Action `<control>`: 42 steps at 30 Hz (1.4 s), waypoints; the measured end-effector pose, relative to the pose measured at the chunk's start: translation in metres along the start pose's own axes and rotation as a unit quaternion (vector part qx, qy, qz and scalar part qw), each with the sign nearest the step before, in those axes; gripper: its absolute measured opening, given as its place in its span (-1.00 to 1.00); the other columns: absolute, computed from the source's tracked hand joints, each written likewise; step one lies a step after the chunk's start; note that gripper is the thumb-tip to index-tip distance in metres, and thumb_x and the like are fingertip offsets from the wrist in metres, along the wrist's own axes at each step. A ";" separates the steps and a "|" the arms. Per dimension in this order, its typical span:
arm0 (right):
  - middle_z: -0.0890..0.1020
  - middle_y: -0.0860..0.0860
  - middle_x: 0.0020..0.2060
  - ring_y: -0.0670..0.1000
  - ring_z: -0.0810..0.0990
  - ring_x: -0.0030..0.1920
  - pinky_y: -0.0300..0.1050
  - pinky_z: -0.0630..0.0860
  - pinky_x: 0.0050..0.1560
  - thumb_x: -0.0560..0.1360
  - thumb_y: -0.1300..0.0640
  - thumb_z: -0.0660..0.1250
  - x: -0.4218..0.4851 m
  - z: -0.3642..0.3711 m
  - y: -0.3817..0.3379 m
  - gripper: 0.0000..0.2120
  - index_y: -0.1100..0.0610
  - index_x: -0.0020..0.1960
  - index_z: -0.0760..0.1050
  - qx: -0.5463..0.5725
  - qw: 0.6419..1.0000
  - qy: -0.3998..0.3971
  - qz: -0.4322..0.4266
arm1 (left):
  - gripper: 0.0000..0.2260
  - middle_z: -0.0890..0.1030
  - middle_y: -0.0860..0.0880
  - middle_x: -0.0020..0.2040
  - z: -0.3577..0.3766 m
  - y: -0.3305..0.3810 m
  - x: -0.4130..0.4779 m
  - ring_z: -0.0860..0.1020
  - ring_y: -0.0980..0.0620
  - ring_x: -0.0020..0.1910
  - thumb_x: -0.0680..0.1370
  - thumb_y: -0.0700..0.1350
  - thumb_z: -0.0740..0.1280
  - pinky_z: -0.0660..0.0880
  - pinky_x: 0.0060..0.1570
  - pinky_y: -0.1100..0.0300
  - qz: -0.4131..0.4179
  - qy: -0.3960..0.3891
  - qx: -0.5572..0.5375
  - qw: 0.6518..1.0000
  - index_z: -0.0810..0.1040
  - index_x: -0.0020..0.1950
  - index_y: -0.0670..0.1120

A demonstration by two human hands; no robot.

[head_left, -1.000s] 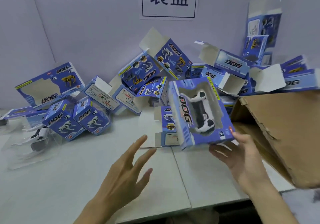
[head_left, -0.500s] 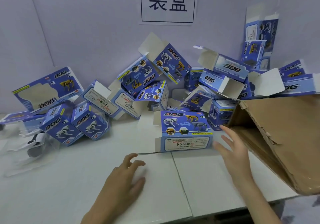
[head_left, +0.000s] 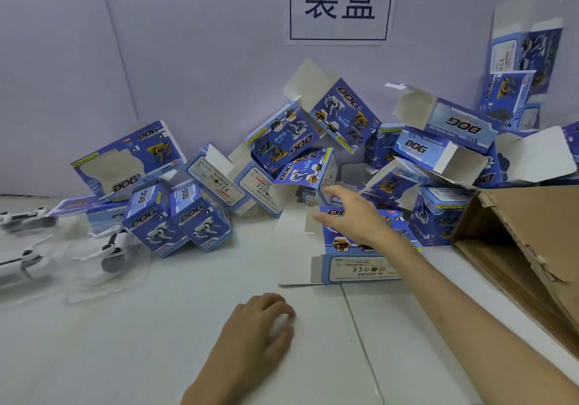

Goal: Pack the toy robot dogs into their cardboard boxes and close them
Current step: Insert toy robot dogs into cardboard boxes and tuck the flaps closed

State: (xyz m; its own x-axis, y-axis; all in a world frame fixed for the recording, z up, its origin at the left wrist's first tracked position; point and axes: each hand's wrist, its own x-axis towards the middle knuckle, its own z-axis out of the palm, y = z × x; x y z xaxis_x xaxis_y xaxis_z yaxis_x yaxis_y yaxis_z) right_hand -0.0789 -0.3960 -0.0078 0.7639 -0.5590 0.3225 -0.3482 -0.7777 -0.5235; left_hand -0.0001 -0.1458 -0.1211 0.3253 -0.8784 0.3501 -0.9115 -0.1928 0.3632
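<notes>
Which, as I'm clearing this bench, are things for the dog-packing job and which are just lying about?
Job: toy robot dogs, in clear wrapping; blue DOG boxes; the open box by the right hand; probably the brown carton.
Lying about: wall sign; the left hand rests idle on the table.

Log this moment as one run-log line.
right hand: open, reaching over open box toward pile | left hand: idle on table, empty | toy dogs: unboxed, far left

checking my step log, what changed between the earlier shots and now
The right hand let go of the packed box, now out of view, and reached forward toward the pile. The left hand lowered onto the table. Pile and brown carton stayed put.
</notes>
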 end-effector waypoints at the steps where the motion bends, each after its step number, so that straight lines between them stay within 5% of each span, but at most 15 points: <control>1: 0.49 -0.04 0.37 0.06 0.46 0.34 0.15 0.39 0.34 0.49 -0.22 0.37 0.009 0.002 -0.004 -0.47 -0.08 0.40 0.41 -0.053 0.998 -0.027 -0.001 | -0.78 0.42 0.32 0.24 0.000 0.000 0.000 0.35 0.32 0.24 0.59 0.11 0.20 0.26 0.22 0.33 -0.001 -0.001 -0.003 1.000 0.52 0.20 0.18; 7: 0.58 -0.08 -0.10 0.02 0.57 -0.01 -0.09 0.45 -0.16 0.47 -0.12 0.38 0.033 0.005 -0.026 -0.88 -0.10 -0.09 0.55 -0.246 0.964 -0.085 -0.056 | -0.77 0.46 0.32 0.20 -0.002 0.000 -0.003 0.36 0.34 0.22 0.59 0.16 0.18 0.19 0.16 0.43 -0.013 0.014 -0.013 1.000 0.55 0.14 0.17; 10: 0.65 -0.02 -0.10 0.04 0.58 -0.09 -0.05 0.51 -0.15 0.51 -0.05 0.37 0.027 0.001 -0.038 -0.87 -0.03 -0.13 0.61 -0.282 0.951 -0.108 -0.070 | -0.78 0.54 0.31 0.07 -0.004 0.002 -0.004 0.43 0.30 0.11 0.59 0.18 0.21 0.31 0.11 0.30 -0.046 0.027 -0.016 0.998 0.61 -0.01 0.15; 12: 0.66 0.00 -0.18 0.08 0.60 -0.14 -0.03 0.54 -0.16 0.54 -0.01 0.34 0.019 -0.006 -0.043 -0.82 0.04 -0.16 0.63 -0.286 0.953 -0.037 -0.091 | -0.67 0.61 0.24 -0.14 -0.012 0.006 -0.003 0.50 0.23 -0.11 0.54 0.28 0.24 0.42 -0.03 0.19 -0.112 0.048 -0.094 0.988 0.64 -0.20 0.10; 14: 0.60 -0.04 -0.29 0.08 0.60 -0.19 -0.10 0.44 -0.24 0.54 0.01 0.33 0.010 -0.017 -0.049 -0.78 0.07 -0.24 0.58 -0.232 0.963 0.068 -0.121 | -0.45 0.66 0.09 -0.29 -0.030 0.015 0.003 0.52 0.12 -0.37 0.48 0.42 0.20 0.45 -0.28 0.14 -0.216 0.068 -0.261 0.938 0.66 -0.33 -0.01; 17: 0.60 -0.07 -0.32 0.01 0.57 -0.30 -0.13 0.47 -0.28 0.53 0.00 0.37 -0.009 -0.033 -0.067 -0.79 0.07 -0.23 0.59 -0.108 0.949 0.230 -0.187 | -0.23 0.68 -0.18 -0.28 -0.072 0.022 0.021 0.53 -0.06 -0.52 0.37 0.47 -0.03 0.35 -0.54 0.27 -0.310 0.021 -0.430 0.848 0.65 -0.13 -0.15; 20: 0.63 -0.11 -0.30 -0.08 0.58 -0.33 -0.09 0.56 -0.25 0.54 0.03 0.37 -0.027 -0.042 -0.087 -0.86 0.03 -0.16 0.60 -0.015 0.927 0.298 -0.227 | -0.20 0.70 -0.19 -0.19 -0.112 0.027 0.037 0.61 -0.08 -0.44 0.33 0.51 -0.04 0.49 -0.49 0.26 -0.285 -0.004 -0.437 0.853 0.55 0.07 -0.13; 25: 0.65 -0.15 -0.28 -0.16 0.64 -0.29 0.03 0.63 -0.15 0.50 0.10 0.42 -0.043 -0.037 -0.089 -0.97 0.04 -0.11 0.60 0.065 0.955 0.233 -0.169 | -0.62 0.66 -0.16 -0.34 -0.145 0.017 0.052 0.58 -0.12 -0.50 0.66 0.13 0.10 0.53 -0.47 0.17 -0.291 0.075 -0.403 0.864 0.44 -0.01 -0.17; 30: 0.62 -0.16 -0.32 -0.23 0.61 -0.28 -0.37 0.50 -0.27 0.41 0.19 0.44 -0.051 -0.029 -0.082 -0.86 0.00 -0.20 0.51 0.109 0.973 0.179 -0.097 | -0.59 0.61 -0.08 -0.44 -0.136 0.010 0.057 0.59 -0.04 -0.52 0.61 0.19 0.20 0.47 -0.54 0.23 -0.290 0.092 -0.309 0.901 0.53 -0.05 -0.15; 35: 0.60 -0.06 -0.42 -0.10 0.59 -0.38 -0.03 0.62 -0.23 0.46 -0.11 0.45 -0.038 -0.048 -0.078 -0.74 0.04 -0.26 0.54 0.088 0.992 0.090 -0.015 | -0.82 0.62 -0.03 -0.41 -0.137 0.012 0.070 0.61 0.01 -0.49 0.62 -0.15 0.30 0.51 -0.48 0.21 -0.244 0.130 -0.256 0.926 0.58 -0.16 -0.14; 38: 0.66 0.00 -0.31 -0.08 0.66 -0.35 -0.04 0.68 -0.22 0.54 -0.05 0.39 -0.035 -0.049 -0.073 -0.76 0.07 -0.23 0.57 0.080 0.996 -0.003 0.027 | -0.80 0.65 -0.08 -0.37 -0.138 0.018 0.073 0.62 -0.02 -0.49 0.61 -0.09 0.34 0.55 -0.49 0.17 -0.218 0.171 -0.271 0.922 0.58 -0.17 -0.16; 42: 0.66 -0.04 -0.39 -0.02 0.68 -0.40 -0.12 0.62 -0.41 0.62 -0.05 0.26 -0.033 -0.042 -0.065 -0.70 0.13 -0.10 0.60 0.128 0.989 -0.053 0.053 | -0.64 0.63 -0.06 -0.42 -0.143 0.021 0.073 0.66 -0.05 -0.43 0.55 0.12 0.38 0.54 -0.48 0.20 -0.240 0.093 -0.255 0.932 0.57 -0.09 -0.20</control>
State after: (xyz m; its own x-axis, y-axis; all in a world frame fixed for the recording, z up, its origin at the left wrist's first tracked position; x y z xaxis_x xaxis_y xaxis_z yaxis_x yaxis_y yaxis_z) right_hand -0.1040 -0.3387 0.0484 0.7875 -0.5899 0.1787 -0.2908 -0.6112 -0.7361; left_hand 0.0403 -0.1514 0.0358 0.7464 -0.6440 0.1679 -0.4268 -0.2696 0.8632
